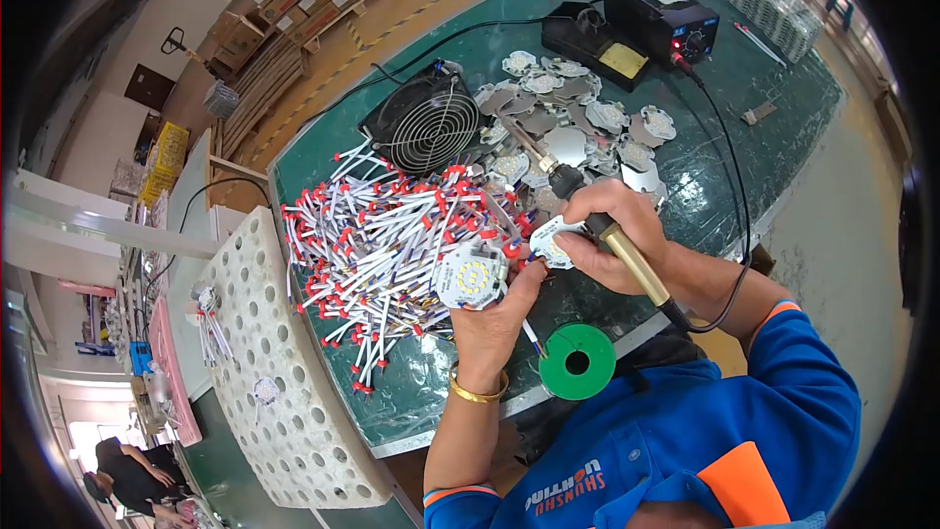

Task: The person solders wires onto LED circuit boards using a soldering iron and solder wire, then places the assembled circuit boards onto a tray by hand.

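Left hand: (490,321) curled, thumb and fingers closed on the edge of a round lamp board (472,276), chips side toward the camera.
Right hand: (619,240) mostly closed; thumb and fingers pinch a second board (554,243) while the soldering iron (634,264) lies across the same grip.
Boards, where: both held up over the near part of the green surface (774,137), side by side, just in front of the wire pile (377,235); can't tell if they touch.
Iron tip: points away from the body, over or near the loose boards (566,145); contact not clear.
Burn risk: red light on the solder station (658,15), so iron likely hot; a wrist turn while pinching the board could sweep the tip onto loose boards, wire covering or the fan (431,129).
Drop risk: right hand shares one grip between iron and board; a loosened pinch could let either slip.
Snag risk: iron cord (736,171) loops beside the right forearm; a long reach could tug it.
Left arm pose: comes up from below, wrist nearly straight, bracelet (478,388) on it.
Right arm pose: elbow out to the right, forearm angled inward.
Solder spool: (599,374) near edge, between the forearms.
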Demonstrator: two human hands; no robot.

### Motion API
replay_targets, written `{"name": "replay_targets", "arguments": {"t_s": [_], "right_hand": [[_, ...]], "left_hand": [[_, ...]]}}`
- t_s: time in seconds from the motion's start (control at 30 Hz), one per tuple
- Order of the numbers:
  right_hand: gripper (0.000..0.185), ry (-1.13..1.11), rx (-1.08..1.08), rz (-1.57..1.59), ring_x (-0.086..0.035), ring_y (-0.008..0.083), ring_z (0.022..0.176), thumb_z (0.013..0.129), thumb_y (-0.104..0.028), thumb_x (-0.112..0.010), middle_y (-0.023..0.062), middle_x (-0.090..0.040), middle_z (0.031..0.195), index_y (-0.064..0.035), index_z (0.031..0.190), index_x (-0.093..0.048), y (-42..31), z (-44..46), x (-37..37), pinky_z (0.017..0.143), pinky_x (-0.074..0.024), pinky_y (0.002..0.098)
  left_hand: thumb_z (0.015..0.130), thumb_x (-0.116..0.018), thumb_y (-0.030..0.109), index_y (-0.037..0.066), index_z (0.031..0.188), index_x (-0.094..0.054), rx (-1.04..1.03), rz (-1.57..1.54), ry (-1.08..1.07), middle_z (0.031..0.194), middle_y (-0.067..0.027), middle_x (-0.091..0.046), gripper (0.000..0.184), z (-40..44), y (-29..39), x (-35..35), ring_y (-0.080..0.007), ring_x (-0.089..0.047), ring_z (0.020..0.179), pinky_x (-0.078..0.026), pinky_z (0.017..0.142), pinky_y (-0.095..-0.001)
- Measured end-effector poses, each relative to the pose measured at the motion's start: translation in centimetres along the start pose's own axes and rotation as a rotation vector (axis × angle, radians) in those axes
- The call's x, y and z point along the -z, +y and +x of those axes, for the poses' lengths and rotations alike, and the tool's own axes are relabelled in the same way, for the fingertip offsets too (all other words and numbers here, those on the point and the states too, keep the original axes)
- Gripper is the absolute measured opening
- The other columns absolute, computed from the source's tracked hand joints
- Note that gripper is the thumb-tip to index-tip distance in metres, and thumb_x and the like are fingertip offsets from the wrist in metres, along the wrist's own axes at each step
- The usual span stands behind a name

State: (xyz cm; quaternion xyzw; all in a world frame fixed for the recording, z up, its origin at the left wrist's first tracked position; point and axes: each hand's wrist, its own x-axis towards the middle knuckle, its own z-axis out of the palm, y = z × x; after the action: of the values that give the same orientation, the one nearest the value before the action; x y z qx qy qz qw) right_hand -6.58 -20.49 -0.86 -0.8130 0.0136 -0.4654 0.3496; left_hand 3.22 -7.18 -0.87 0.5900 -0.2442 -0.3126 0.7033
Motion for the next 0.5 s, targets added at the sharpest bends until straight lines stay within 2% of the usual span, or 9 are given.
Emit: {"name": "replay_targets", "arguments": {"t_s": [0.27,0.33,0.5], "right_hand": [[0.036,-0.026,-0.047,0.058,-0.059,0.0231,0.063,0.066,-0.001,-0.067,0.0069,-0.056,0.077,-0.007,0.092,-0.044,-0.05,0.22,0.4,0.053,-0.045,0.0289],[0.035,-0.021,-0.04,0.067,-0.059,0.0188,0.065,0.066,-0.001,-0.069,0.0091,-0.058,0.077,-0.0051,0.093,-0.048,-0.09,0.19,0.4,0.056,-0.0447,0.0285],[0.035,-0.028,-0.052,0.062,-0.059,0.0188,0.065,0.065,-0.001,-0.07,0.0087,-0.058,0.078,-0.0054,0.093,-0.048,-0.1,0.16,0.3,0.056,-0.045,0.0282]], "left_hand": [[0.067,-0.068,0.0,0.0,0.088,-0.056,-0.009,0.168,-0.047,0.077,-0.0025,-0.059,0.024,0.09,-0.05,0.37,-0.0078,-0.055,0.065,-0.046,0.057,-0.0207],[0.066,-0.069,0.001,0.0,0.088,-0.057,0.02,0.173,-0.044,0.077,-0.0023,-0.059,0.025,0.1,-0.18,0.42,-0.008,-0.054,0.066,-0.046,0.058,-0.021],[0.067,-0.068,0.002,0.0,0.088,-0.056,-0.02,0.208,-0.053,0.077,-0.0022,-0.059,0.025,0.21,-0.17,0.46,-0.0083,-0.054,0.066,-0.045,0.058,-0.0218]]}}
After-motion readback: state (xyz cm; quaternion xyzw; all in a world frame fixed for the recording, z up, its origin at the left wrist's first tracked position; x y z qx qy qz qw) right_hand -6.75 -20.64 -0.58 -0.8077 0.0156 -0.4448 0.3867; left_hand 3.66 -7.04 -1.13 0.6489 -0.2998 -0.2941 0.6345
